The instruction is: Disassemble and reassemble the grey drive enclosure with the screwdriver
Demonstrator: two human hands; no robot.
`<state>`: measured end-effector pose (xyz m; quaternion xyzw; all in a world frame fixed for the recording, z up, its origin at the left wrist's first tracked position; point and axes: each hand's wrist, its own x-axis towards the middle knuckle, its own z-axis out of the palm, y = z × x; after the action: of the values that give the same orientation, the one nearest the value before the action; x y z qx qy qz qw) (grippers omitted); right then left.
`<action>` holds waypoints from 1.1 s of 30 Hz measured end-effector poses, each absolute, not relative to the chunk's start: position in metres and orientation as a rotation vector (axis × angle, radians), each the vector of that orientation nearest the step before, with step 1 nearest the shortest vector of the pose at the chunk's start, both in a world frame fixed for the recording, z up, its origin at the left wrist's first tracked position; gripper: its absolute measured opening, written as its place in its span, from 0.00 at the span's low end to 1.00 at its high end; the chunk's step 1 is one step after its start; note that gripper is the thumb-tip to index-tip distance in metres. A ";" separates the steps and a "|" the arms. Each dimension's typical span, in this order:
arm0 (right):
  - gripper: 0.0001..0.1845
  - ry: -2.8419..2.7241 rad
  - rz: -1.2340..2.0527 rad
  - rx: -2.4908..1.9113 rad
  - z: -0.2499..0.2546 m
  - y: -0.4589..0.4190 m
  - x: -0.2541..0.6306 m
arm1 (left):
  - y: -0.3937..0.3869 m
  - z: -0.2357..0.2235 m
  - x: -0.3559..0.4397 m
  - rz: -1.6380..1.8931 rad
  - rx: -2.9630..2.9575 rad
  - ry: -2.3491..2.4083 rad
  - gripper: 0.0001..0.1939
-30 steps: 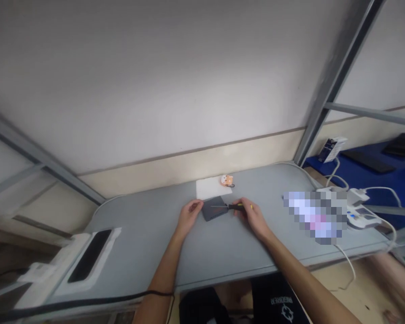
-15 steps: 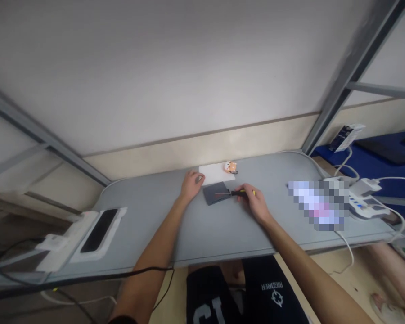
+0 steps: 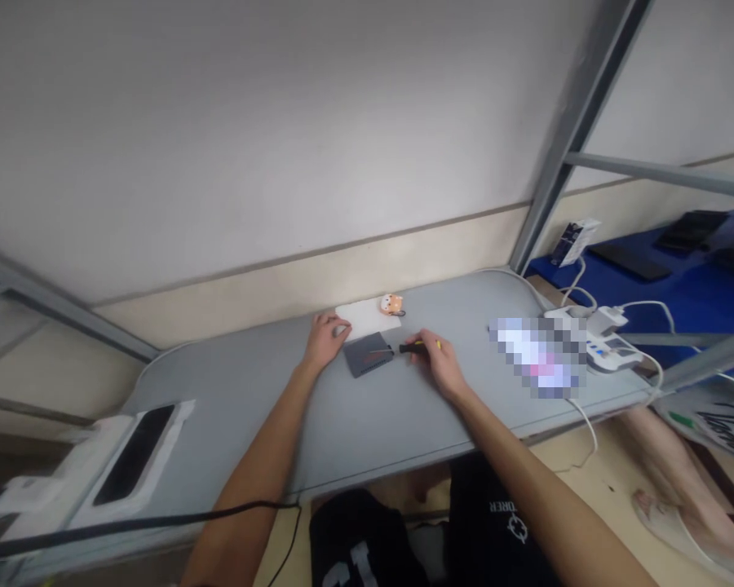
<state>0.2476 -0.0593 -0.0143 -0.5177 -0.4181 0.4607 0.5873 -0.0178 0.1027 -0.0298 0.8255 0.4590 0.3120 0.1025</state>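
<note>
My right hand [image 3: 437, 360] is closed around the black and yellow handle of a screwdriver [image 3: 421, 347]. Its thin shaft points left, over a dark grey, flat, square piece [image 3: 367, 357] with a row of slots along its near edge. My left hand [image 3: 326, 338] rests at the upper left of this piece, beside a white sheet [image 3: 364, 318]. Thumb and forefinger are pinched together there, and whatever may be between them is too small to make out. A small orange and white animal-shaped case [image 3: 392, 305] with a dark clip lies on the sheet's right end.
A blurred-out lit device [image 3: 535, 359] and a white power strip [image 3: 608, 350] with cables are on the right of the grey table [image 3: 232, 424]. A black phone [image 3: 135, 454] lies at the left. Metal posts [image 3: 581, 130] flank the table. Another person's leg [image 3: 673, 456] shows lower right.
The view has swung to the right, so everything sits further left in it. Both hands keep nearly the same places around the grey piece, the screwdriver still in my right hand.
</note>
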 end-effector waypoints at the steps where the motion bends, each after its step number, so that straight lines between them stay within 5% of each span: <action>1: 0.29 -0.965 1.074 -1.207 -0.015 -0.059 0.248 | 0.101 -0.030 -0.021 0.916 2.434 1.355 0.06; 21: 0.26 -0.735 0.889 -1.313 -0.025 -0.054 0.246 | 0.015 -0.032 -0.026 0.821 1.808 1.292 0.42; 33: 0.27 -0.827 0.907 -1.340 -0.017 -0.061 0.247 | 0.033 -0.030 -0.033 0.941 1.767 1.225 0.21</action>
<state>0.2465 -0.0608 -0.0168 -0.5814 -0.3590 0.3935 0.6150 -0.0326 0.0330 -0.0301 0.6943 0.4814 0.3696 0.3868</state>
